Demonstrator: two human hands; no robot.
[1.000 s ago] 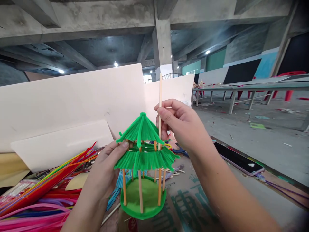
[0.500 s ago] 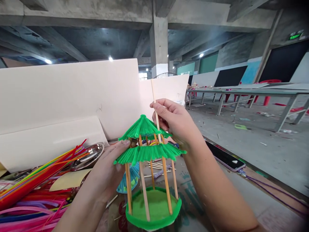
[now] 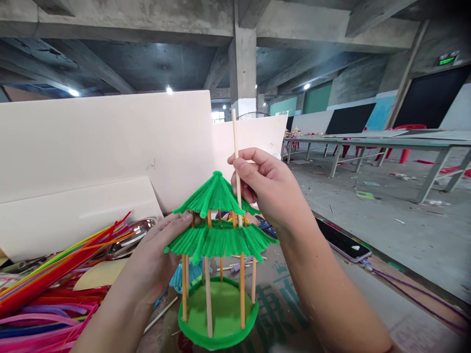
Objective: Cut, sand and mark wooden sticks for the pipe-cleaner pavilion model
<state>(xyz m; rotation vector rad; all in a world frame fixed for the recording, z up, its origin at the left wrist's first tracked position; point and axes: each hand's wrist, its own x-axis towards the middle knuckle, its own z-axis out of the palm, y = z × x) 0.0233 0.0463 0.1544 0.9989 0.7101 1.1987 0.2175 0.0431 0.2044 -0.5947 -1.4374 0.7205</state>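
Note:
A small green pavilion model made of pipe cleaners has two tiered roofs, several wooden stick pillars and a round green base. My left hand holds it from the left side at the lower roof. My right hand pinches a thin wooden stick that stands upright, its lower end reaching down between the two roofs on the right side.
A heap of coloured pipe cleaners lies at the left, with a metal dish behind it. White boards stand at the back. A phone lies at the right. Loose sticks lie behind the model. Long tables stand far right.
The model has been tipped back upright and turned a little, its base swinging left. The stick in my right hand now stands more vertical.

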